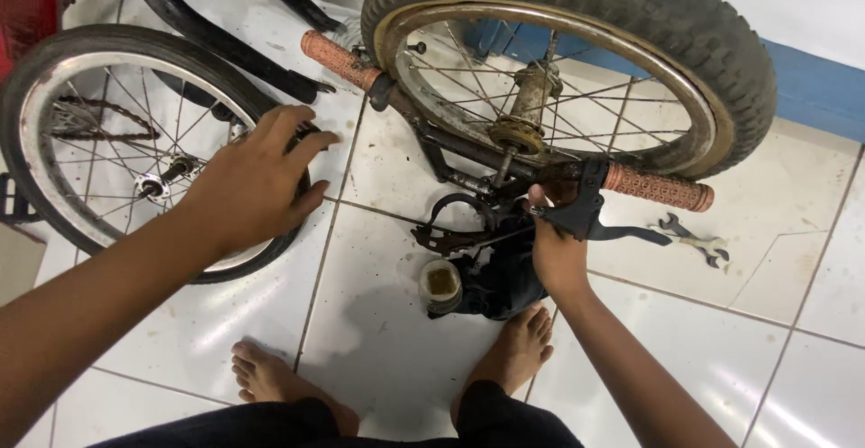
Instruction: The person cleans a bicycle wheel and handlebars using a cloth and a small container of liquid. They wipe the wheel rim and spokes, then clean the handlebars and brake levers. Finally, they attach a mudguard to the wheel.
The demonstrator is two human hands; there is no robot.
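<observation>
Bright, even indoor light, soft shadows under feet (270, 376), mild glare off white floor tiles (378, 340), edges bit warped.

Bare floor (793, 358) lies open lower right; wheels (99, 132) fill the upper frame, a spanner (694, 241) and small pot (441, 284) clutter centre.

Informal bike repair spot, floor of a home or small shop, can't tell which. White tiled floor (387, 340), grimy, blue-painted wall base (811, 83). Upturned bike (505, 132) on its handlebars, loose wheel (108, 141) beside it, spanner (694, 239) lying on the tiles, small grease tub (440, 284) near bare feet (270, 378). No bench, no stand.
</observation>
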